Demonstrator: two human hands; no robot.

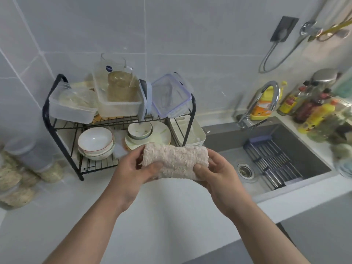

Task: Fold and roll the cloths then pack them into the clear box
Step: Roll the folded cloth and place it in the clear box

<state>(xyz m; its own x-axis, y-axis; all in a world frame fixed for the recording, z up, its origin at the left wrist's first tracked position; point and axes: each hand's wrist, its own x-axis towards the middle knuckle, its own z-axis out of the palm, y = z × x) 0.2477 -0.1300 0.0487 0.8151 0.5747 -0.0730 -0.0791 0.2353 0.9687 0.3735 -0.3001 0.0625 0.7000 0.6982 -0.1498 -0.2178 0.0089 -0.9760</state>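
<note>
Head view. A fluffy, pale pink-beige cloth (175,161), rolled into a thick cylinder, is held level in the air between two bare hands. The roll's left end is gripped by the left hand (133,172): the thumb is pressed on the near face and the fingers are curled round behind, mostly hidden. The right end is gripped the same way by the right hand (219,176), with the thumb laid on the near face and the fingers (213,159) wrapped round the end.

A white counter (162,216) is seen below both hands. Just beyond the left fingertips stands a black wire rack (62,119). White bowls (95,141) and plates are stacked on its lower shelf. Clear boxes (118,100) are crowded on its upper shelf, well beyond the fingertips and apart from the cloth. One of them is tipped on its side and fitted with a purple-edged lid (171,96). Which box is meant for packing cannot be told.

To the right of the right fingers a grey sink (228,147) is sunk into the counter, and its drain (246,170) is seen near that hand. A dark slatted tray (272,159) is laid inside the sink. A chrome faucet (266,96) rises beyond it, with bottles (312,107) lined up further right. Far to the left of the left fingers, blurred lidded jars (19,168) are stacked.
</note>
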